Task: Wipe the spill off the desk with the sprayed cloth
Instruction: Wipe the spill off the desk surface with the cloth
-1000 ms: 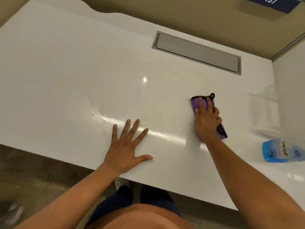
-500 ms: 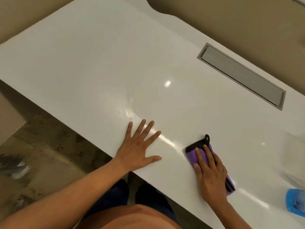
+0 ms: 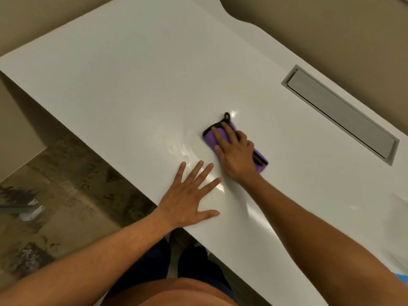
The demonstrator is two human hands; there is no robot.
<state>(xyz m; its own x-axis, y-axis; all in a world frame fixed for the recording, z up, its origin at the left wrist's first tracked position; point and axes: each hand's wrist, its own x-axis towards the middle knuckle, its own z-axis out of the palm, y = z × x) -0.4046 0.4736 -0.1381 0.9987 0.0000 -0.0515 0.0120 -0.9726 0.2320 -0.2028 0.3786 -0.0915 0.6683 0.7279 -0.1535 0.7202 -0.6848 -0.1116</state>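
Observation:
A folded purple cloth (image 3: 210,138) with black trim and a black loop lies flat on the white desk (image 3: 132,85). My right hand (image 3: 234,151) presses down on it with the fingers spread over its top. A clear wet spill (image 3: 180,149) glistens on the desk just left of the cloth. My left hand (image 3: 189,195) rests flat on the desk near the front edge, fingers apart, holding nothing, just below the spill.
A grey cable flap (image 3: 340,113) is set into the desk at the back right. A clear plastic item (image 3: 399,208) and a sliver of a blue bottle (image 3: 403,278) sit at the right edge. The desk's front edge drops to the floor (image 3: 55,184) on the left.
My right hand has slid the cloth to the left across the desk, close to the wet patch. The view has swung left. My left hand has stayed flat.

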